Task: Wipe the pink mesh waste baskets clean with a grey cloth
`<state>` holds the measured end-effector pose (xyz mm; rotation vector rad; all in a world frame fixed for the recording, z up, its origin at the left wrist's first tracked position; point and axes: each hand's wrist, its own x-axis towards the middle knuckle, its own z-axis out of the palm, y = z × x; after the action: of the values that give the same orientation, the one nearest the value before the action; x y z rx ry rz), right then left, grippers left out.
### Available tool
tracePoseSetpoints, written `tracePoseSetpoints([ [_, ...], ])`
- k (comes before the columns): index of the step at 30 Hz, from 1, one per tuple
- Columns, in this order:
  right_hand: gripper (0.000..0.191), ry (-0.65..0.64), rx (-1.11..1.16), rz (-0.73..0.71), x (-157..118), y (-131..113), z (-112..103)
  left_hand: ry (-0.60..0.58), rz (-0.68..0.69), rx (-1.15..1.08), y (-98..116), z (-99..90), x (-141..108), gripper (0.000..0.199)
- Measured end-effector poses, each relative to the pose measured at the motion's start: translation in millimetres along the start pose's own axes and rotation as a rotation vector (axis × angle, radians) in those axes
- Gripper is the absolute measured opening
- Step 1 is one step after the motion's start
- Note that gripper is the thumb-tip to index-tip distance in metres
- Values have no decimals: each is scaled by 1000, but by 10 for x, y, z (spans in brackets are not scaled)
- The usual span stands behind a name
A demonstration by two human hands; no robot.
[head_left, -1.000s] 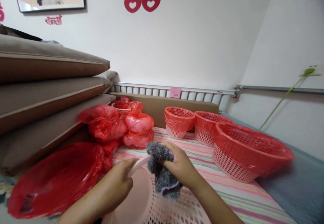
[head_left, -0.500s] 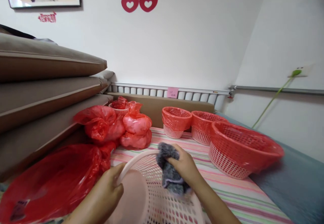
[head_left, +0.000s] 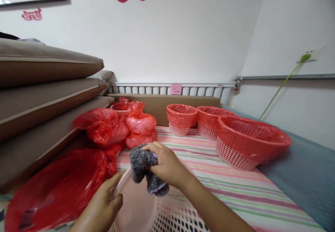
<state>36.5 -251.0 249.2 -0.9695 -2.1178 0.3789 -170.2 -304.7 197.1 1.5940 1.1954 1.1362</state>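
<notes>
A pale pink plastic basket with a perforated wall and a solid round base is tilted toward me at the bottom of the view. My left hand is closed on its rim at the left side. In my right hand is a bunched grey cloth with a light purple edge, pressed against the far rim of the basket. The fingertips of my right hand are partly hidden by the cloth. Beside my left arm lies a loose red plastic bag.
Three baskets lined with red bags, a small one, a middle one and a large one, stand at the right on a striped sheet. Knotted red bags sit at the left, beside stacked cushions.
My right hand has moved left along the basket rim with the cloth. My left hand still grips the rim, slightly lower and further left. The view has shifted a little.
</notes>
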Motion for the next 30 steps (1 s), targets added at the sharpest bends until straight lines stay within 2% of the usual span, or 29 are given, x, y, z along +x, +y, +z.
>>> tracePoseSetpoints([
  [5,35,184,168,381,-395,580,-97,64,-64,-95,-274,-185,-93,47],
  [8,38,243,262,495,-554,680,-222,71,-34,-136,-251,-216,-132,42],
  [12,37,340,145,440,-430,439,-473,126,-10,-73,-3,-178,-152,45],
  [15,34,316,76,377,-275,309,-555,128,2,11,92,-152,-92,47],
  [19,34,277,-47,254,-267,407,-448,5,30,88,97,-101,64,45],
  [22,35,293,-120,234,-307,430,-381,-39,71,108,156,-8,156,54],
  [26,36,211,-146,74,-232,98,-320,-64,152,72,245,193,188,65],
  [28,36,111,-181,-43,-161,-140,-241,-44,189,79,225,270,171,59],
  [30,33,22,-231,-120,-99,-328,-143,3,192,110,154,295,143,44],
])
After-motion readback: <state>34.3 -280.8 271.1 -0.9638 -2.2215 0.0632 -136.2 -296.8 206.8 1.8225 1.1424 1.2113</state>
